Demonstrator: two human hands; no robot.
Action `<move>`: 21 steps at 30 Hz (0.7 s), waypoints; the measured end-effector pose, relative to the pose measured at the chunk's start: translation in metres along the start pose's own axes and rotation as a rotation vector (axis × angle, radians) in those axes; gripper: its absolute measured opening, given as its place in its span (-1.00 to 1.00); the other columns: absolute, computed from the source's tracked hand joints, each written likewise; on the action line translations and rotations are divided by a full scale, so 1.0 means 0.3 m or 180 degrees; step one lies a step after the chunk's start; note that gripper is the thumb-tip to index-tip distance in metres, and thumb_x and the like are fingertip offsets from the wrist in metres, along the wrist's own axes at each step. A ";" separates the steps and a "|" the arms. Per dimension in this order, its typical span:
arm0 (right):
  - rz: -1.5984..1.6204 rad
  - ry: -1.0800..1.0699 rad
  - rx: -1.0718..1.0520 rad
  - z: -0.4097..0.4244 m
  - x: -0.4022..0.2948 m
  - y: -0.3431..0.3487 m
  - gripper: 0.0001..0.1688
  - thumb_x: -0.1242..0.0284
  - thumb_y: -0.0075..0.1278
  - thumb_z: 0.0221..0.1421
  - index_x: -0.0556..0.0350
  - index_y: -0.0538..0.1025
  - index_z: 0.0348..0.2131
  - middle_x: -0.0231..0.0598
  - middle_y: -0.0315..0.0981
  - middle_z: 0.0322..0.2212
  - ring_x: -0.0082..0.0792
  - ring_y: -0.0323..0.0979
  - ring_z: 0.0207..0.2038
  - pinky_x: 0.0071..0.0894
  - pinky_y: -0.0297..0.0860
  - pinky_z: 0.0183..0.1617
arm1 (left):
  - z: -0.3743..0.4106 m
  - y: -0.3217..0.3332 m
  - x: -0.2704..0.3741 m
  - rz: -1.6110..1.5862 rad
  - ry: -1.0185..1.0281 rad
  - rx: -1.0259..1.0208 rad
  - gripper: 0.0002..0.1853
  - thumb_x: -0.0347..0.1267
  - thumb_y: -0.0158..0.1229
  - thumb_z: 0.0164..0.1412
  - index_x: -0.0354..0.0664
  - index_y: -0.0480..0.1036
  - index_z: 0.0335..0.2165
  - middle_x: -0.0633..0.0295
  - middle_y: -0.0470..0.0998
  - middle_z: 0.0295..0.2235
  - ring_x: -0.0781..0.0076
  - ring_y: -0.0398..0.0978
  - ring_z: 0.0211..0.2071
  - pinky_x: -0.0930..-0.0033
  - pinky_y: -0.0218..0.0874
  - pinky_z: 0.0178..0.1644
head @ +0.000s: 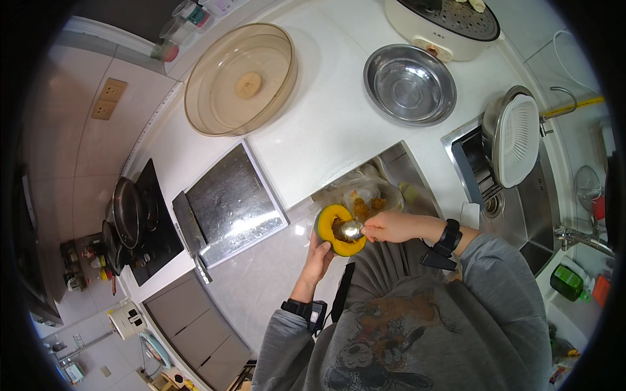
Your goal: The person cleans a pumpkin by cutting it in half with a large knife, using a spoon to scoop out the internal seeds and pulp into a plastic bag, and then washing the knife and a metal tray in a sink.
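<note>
A halved pumpkin (pixel 332 220) with dark green rind and yellow-orange flesh is held up by my left hand (pixel 319 258), whose thumb lies along the lower rim. My right hand (pixel 390 227) grips a metal spoon (pixel 351 230). The bowl of the spoon sits in the brownish seed hollow, hiding part of it. Just beyond the pumpkin is a clear plastic bag (pixel 386 186) set low by an open steel-lined recess. Orange pumpkin pulp (pixel 362 207) lies inside the bag.
On the white countertop (pixel 318 141) stand a large amber plastic lid (pixel 220 97), a steel bowl (pixel 410 85) and a cream electric cooker (pixel 455 29). A sink (pixel 508 220) with a white colander (pixel 519 141) is at the right. Pans (pixel 128 212) rest on the black hob at the left.
</note>
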State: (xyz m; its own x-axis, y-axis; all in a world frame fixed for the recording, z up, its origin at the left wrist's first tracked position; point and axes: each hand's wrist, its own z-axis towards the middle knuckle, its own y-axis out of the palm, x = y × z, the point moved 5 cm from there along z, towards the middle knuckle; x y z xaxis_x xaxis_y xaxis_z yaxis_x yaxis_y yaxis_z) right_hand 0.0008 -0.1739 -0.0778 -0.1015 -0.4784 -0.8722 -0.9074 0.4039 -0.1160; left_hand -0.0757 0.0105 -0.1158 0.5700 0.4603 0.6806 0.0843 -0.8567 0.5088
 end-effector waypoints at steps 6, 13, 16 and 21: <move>-0.1337 -0.0073 0.0204 0.014 -0.017 0.043 -0.71 0.29 -0.20 0.13 0.05 0.46 -0.49 -0.12 0.41 -0.64 -0.17 0.43 -0.53 -0.19 0.29 -0.46 | 0.027 -0.021 0.004 0.0832 0.0533 -0.0196 -0.22 -0.57 0.02 0.03 -0.02 -0.11 0.18 0.22 0.17 0.07 0.34 0.19 0.07 0.31 0.27 -0.05; -0.2771 -0.0211 0.1145 -0.002 -0.073 0.069 -0.86 0.41 -0.09 -0.06 0.10 0.43 -0.51 -0.20 0.44 -0.68 -0.26 0.48 -0.60 -0.34 0.36 -0.60 | 0.048 0.039 0.018 0.0793 0.0142 0.0700 -0.44 -0.43 0.02 0.12 -0.05 0.01 0.07 0.18 0.27 -0.05 0.31 0.36 -0.08 0.23 0.41 -0.20; -0.3053 -0.0398 0.1364 0.010 -0.070 0.073 -0.90 0.45 -0.06 -0.15 0.10 0.40 -0.55 -0.24 0.44 -0.70 -0.32 0.47 -0.63 -0.40 0.35 -0.62 | 0.050 0.067 0.032 0.0782 -0.0045 0.1010 -0.56 -0.39 0.01 0.15 -0.09 0.05 -0.03 0.15 0.29 -0.10 0.30 0.39 -0.12 0.20 0.43 -0.25; -0.3257 -0.0433 0.1580 0.029 -0.079 0.060 -0.90 0.47 -0.04 -0.19 0.10 0.40 -0.54 -0.26 0.44 -0.68 -0.32 0.47 -0.63 -0.43 0.35 -0.61 | 0.070 0.070 0.021 0.0422 -0.0279 0.1308 -0.46 -0.28 0.07 0.14 -0.15 -0.01 -0.03 0.09 0.27 -0.10 0.27 0.41 -0.15 0.26 0.43 -0.27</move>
State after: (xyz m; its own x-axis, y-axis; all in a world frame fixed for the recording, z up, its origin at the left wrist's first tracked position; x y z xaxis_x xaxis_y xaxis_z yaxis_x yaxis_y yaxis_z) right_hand -0.0094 -0.1486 -0.0631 0.6641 -0.6841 -0.3016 -0.2751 0.1515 -0.9494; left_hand -0.0532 -0.0094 -0.1118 0.6636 0.3337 0.6695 0.3136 -0.9366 0.1561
